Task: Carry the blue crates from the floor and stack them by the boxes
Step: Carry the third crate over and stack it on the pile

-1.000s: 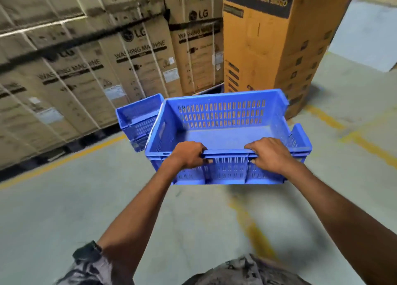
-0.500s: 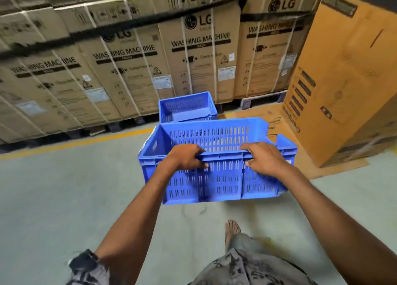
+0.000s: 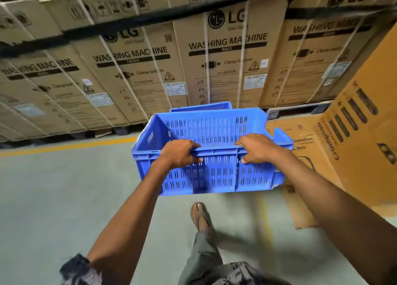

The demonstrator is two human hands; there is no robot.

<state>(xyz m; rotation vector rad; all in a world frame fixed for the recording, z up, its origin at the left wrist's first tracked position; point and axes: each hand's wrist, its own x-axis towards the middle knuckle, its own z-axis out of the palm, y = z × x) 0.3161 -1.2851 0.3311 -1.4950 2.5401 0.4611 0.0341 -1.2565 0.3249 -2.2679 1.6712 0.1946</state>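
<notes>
I hold an empty blue slotted crate (image 3: 217,173) in the air in front of me. My left hand (image 3: 180,153) and my right hand (image 3: 256,148) both grip its near rim, fingers curled over the edge. Just behind it only the top rim of a second blue crate (image 3: 202,108) shows; the rest is hidden by the carried crate. That crate stands on the floor right in front of the row of brown washing machine boxes (image 3: 225,54).
A tall orange-brown carton (image 3: 363,134) stands at the right, with flattened cardboard (image 3: 298,177) on the floor beside it. A yellow line (image 3: 64,146) runs along the grey floor before the boxes. My sandalled foot (image 3: 199,216) is under the crate.
I have walked closer to the washing machine boxes with the crate. The second crate, fully visible before, is now almost hidden behind the carried one.
</notes>
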